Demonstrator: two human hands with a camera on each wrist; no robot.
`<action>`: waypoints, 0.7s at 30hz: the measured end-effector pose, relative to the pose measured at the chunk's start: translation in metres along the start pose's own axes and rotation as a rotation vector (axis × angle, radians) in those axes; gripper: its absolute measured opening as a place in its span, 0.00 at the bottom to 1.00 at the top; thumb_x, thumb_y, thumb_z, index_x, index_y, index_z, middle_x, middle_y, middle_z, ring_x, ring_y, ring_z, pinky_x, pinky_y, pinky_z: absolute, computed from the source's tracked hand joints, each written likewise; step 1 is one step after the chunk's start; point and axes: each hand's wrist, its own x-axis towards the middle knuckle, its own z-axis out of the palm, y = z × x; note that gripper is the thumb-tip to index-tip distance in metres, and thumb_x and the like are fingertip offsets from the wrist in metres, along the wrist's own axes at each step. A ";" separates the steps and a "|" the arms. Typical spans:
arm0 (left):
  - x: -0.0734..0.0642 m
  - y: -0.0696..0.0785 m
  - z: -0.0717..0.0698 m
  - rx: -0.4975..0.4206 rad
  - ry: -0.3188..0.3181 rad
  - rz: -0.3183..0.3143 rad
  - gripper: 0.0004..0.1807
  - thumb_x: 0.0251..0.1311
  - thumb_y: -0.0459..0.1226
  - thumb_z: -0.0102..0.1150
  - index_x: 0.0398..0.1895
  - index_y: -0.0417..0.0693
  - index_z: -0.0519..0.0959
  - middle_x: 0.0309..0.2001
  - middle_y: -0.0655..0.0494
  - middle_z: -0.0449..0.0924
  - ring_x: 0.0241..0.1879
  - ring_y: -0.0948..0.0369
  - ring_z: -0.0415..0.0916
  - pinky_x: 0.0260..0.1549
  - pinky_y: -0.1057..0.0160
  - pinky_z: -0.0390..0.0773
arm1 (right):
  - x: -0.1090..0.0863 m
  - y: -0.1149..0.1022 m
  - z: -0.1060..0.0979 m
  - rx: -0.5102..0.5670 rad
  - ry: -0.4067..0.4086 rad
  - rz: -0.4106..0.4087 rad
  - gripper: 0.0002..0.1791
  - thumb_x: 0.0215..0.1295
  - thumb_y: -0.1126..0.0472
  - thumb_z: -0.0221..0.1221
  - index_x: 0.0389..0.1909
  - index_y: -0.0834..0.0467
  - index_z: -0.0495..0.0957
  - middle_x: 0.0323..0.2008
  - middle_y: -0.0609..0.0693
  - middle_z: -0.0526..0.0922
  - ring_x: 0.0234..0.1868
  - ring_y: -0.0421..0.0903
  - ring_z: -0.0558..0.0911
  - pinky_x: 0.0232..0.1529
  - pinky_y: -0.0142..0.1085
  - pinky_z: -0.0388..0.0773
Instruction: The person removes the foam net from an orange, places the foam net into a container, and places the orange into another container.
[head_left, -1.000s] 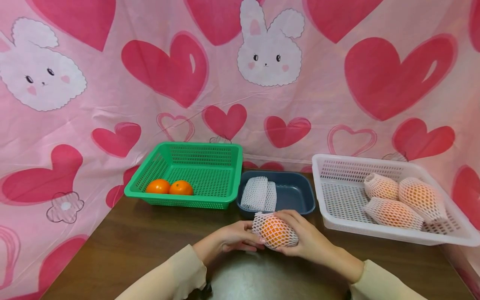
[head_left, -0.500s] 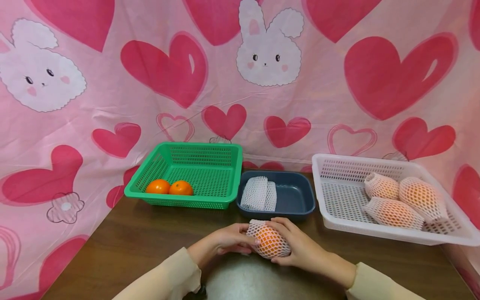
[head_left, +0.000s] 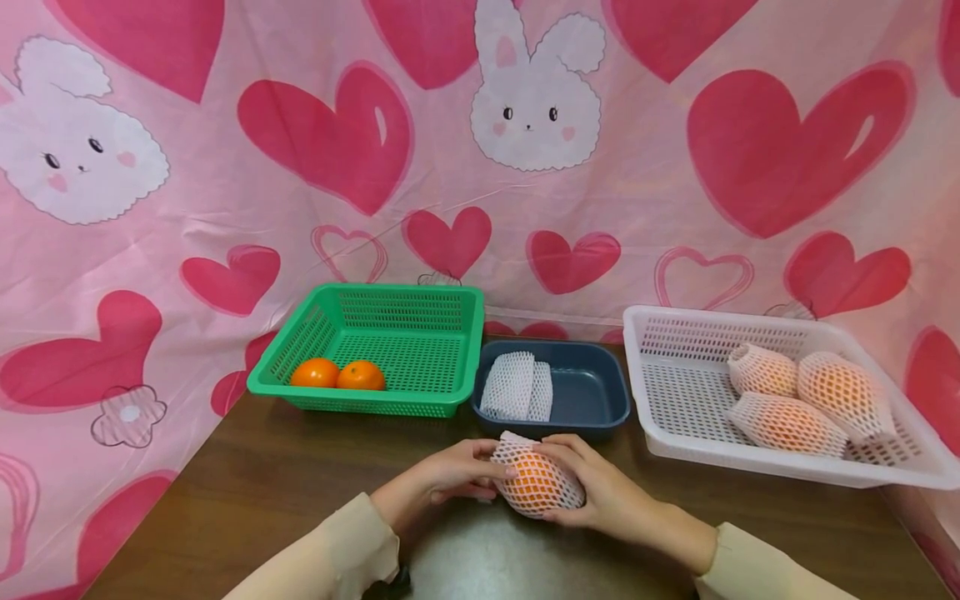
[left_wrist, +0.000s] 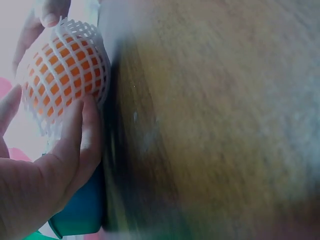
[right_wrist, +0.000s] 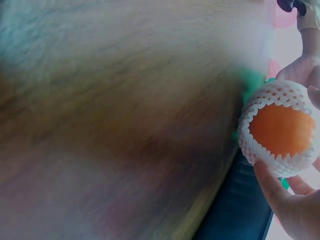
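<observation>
In the head view, both hands hold an orange (head_left: 537,485) in a white foam net (head_left: 513,447) above the table, in front of the dark blue bin. My right hand (head_left: 606,492) grips it from the right, fingers over the top and thumb below. From the left, my left hand (head_left: 453,473) holds the netted fruit between thumb and fingers. In the left wrist view, mesh covers the orange (left_wrist: 65,67), with two left fingertips against its side. The right wrist view shows the net's jagged open end (right_wrist: 248,131) around a bare patch of orange peel (right_wrist: 281,130).
A green basket (head_left: 408,404) at the back left holds two bare oranges (head_left: 337,375). Beside it, the dark blue bin (head_left: 588,396) contains folded white foam nets (head_left: 516,387). At the right stands a white basket (head_left: 750,461) with several netted oranges (head_left: 810,404).
Both hands have brought the netted orange slightly left and nearer the person. It has tilted a little between them. The baskets and bin stay in place.
</observation>
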 end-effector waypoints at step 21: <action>0.004 -0.002 0.023 0.128 0.158 0.160 0.19 0.65 0.36 0.69 0.56 0.37 0.84 0.52 0.49 0.83 0.47 0.58 0.79 0.46 0.50 0.84 | 0.020 0.002 -0.019 0.226 -0.019 0.221 0.24 0.70 0.54 0.66 0.59 0.65 0.80 0.33 0.42 0.73 0.31 0.36 0.72 0.30 0.31 0.73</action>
